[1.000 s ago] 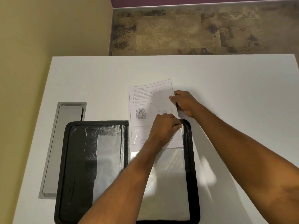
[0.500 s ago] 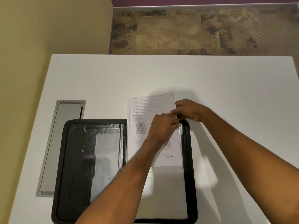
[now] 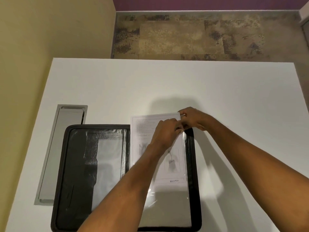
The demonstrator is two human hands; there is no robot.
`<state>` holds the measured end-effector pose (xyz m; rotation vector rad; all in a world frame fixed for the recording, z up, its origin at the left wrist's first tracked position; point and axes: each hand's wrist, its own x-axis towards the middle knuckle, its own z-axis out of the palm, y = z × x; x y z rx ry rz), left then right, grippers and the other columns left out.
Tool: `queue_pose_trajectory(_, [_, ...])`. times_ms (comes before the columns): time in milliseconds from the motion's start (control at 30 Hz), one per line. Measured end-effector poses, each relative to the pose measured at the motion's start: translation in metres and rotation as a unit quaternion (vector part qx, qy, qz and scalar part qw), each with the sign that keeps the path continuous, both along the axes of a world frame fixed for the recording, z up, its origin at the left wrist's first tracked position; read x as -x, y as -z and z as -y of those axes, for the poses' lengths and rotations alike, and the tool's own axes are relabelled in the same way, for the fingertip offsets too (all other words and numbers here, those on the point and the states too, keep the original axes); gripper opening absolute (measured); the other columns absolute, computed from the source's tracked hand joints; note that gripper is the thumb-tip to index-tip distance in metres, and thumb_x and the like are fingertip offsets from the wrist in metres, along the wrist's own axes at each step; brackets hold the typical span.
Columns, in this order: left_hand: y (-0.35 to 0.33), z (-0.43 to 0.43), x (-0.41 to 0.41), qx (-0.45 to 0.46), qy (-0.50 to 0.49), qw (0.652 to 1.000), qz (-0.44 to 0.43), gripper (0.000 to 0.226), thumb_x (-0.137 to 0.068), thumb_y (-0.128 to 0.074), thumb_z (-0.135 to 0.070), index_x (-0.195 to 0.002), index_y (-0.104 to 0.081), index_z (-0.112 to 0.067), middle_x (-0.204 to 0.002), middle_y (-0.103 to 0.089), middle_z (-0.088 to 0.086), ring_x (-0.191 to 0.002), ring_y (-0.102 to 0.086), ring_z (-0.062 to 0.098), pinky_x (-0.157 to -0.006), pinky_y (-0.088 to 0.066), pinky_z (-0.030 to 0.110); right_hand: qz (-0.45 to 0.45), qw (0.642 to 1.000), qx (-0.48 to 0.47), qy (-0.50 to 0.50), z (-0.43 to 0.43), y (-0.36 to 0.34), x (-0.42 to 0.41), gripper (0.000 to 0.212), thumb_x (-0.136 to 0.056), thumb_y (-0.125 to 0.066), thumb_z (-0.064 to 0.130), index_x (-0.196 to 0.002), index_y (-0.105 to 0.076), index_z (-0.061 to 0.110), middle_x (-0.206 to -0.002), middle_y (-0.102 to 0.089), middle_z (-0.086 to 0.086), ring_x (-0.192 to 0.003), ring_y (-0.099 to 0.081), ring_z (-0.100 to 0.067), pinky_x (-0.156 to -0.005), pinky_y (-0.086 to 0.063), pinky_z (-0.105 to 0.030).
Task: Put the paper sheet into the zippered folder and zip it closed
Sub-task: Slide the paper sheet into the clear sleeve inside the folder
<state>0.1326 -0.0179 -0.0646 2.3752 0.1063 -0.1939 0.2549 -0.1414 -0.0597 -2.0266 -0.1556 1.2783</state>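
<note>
A black zippered folder (image 3: 75, 164) lies open flat on the white table (image 3: 167, 84). Its right half carries a clear plastic sleeve (image 3: 172, 206). The printed paper sheet (image 3: 143, 131) is most of the way down inside that sleeve, and its top part still sticks out beyond the folder's far edge. My left hand (image 3: 165, 133) pinches the sleeve's top edge over the sheet. My right hand (image 3: 194, 118) grips the sheet's upper right corner.
A grey metal cable hatch (image 3: 58, 153) is set into the table left of the folder. A yellow wall runs along the left side. Carpeted floor lies beyond the table's far edge.
The sheet has slid toward me, deeper into the sleeve, with both hands following it down. Less of it shows beyond the folder's far edge.
</note>
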Motion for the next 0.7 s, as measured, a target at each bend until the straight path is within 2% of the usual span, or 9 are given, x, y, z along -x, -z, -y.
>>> queue_pose_trajectory(67, [-0.001,-0.003,0.002,0.003,0.001,1.000,-0.005,0.019,-0.097,-0.064,-0.032,-0.102,-0.079,-0.022,-0.090,-0.074,0.000,-0.078,-0.066,0.019,-0.075,-0.053,0.042,0.006,0.999,0.023,-0.024,-0.004,-0.002,-0.005,0.035,-0.074,-0.085,0.011,-0.100,-0.070,-0.005,-0.082,-0.072,-0.014,-0.082,-0.071,-0.035,-0.092,-0.058,-0.059])
queue_pose_trajectory(100, [-0.002,-0.005,0.004,0.007,-0.003,1.000,-0.007,0.019,-0.097,-0.066,-0.034,-0.107,-0.077,-0.022,-0.092,-0.074,0.000,-0.080,-0.067,0.019,-0.075,-0.053,0.040,0.003,1.000,0.021,-0.017,-0.008,-0.004,-0.008,0.028,-0.078,-0.083,0.009,-0.100,-0.071,-0.004,-0.083,-0.071,-0.013,-0.081,-0.071,-0.031,-0.090,-0.060,-0.056])
queue_pose_trajectory(200, [-0.006,-0.023,0.011,0.000,-0.018,1.000,-0.015,0.028,-0.094,-0.071,-0.034,-0.117,-0.071,-0.019,-0.099,-0.075,-0.001,-0.085,-0.067,0.019,-0.078,-0.054,0.037,0.013,1.000,-0.016,0.020,-0.025,-0.009,-0.015,0.017,-0.090,-0.075,0.010,-0.107,-0.076,0.005,-0.106,-0.075,-0.013,-0.093,-0.071,-0.023,-0.075,-0.061,-0.035])
queue_pose_trajectory(300, [-0.004,-0.051,0.019,-0.025,-0.027,0.999,-0.037,0.024,-0.091,-0.071,-0.031,-0.110,-0.072,-0.018,-0.096,-0.075,-0.002,-0.086,-0.068,0.022,-0.083,-0.054,0.041,0.083,0.996,-0.028,-0.020,-0.040,-0.008,-0.015,0.019,-0.091,-0.068,0.002,-0.105,-0.080,0.008,-0.108,-0.076,-0.007,-0.103,-0.069,-0.020,-0.078,-0.054,-0.026])
queue_pose_trajectory(400, [-0.005,-0.073,0.024,-0.053,-0.003,0.997,-0.049,0.015,-0.090,-0.072,-0.027,-0.100,-0.075,-0.017,-0.092,-0.075,-0.001,-0.085,-0.068,0.023,-0.082,-0.054,0.042,0.137,0.985,0.012,-0.107,-0.046,-0.012,-0.012,0.030,-0.088,-0.061,-0.004,-0.100,-0.082,0.014,-0.098,-0.074,0.000,-0.087,-0.065,-0.012,-0.071,-0.048,-0.021])
queue_pose_trajectory(467, [-0.007,-0.081,0.027,-0.068,0.018,0.996,-0.050,0.010,-0.091,-0.070,-0.023,-0.096,-0.078,-0.017,-0.091,-0.077,-0.001,-0.085,-0.069,0.023,-0.081,-0.054,0.040,0.150,0.971,0.041,-0.183,-0.050,-0.016,-0.010,0.032,-0.085,-0.059,-0.001,-0.096,-0.082,0.019,-0.091,-0.073,0.004,-0.077,-0.061,-0.008,-0.066,-0.048,-0.022])
queue_pose_trajectory(567, [-0.007,-0.085,0.030,-0.064,0.028,0.996,-0.047,0.010,-0.091,-0.070,-0.021,-0.094,-0.079,-0.019,-0.089,-0.076,-0.002,-0.082,-0.069,0.021,-0.078,-0.052,0.037,0.135,0.946,0.071,-0.286,-0.058,-0.022,-0.004,0.023,-0.083,-0.066,0.005,-0.089,-0.082,0.020,-0.078,-0.072,0.008,-0.073,-0.065,-0.011,-0.070,-0.054,-0.028])
queue_pose_trajectory(633, [-0.008,-0.084,0.031,-0.043,0.013,0.998,-0.049,0.010,-0.092,-0.069,-0.020,-0.096,-0.079,-0.019,-0.090,-0.076,-0.002,-0.082,-0.067,0.019,-0.077,-0.050,0.034,0.131,0.942,0.062,-0.301,-0.065,-0.024,0.003,0.016,-0.087,-0.067,0.012,-0.088,-0.082,0.017,-0.082,-0.077,0.004,-0.078,-0.072,-0.014,-0.076,-0.059,-0.034])
queue_pose_trajectory(700, [-0.009,-0.083,0.032,-0.023,0.000,0.999,-0.047,0.011,-0.092,-0.070,-0.020,-0.098,-0.079,-0.019,-0.093,-0.076,-0.002,-0.083,-0.067,0.017,-0.076,-0.049,0.033,0.132,0.943,0.054,-0.301,-0.072,-0.027,0.008,0.019,-0.093,-0.062,0.016,-0.092,-0.081,0.015,-0.089,-0.077,0.004,-0.088,-0.073,-0.017,-0.082,-0.058,-0.035])
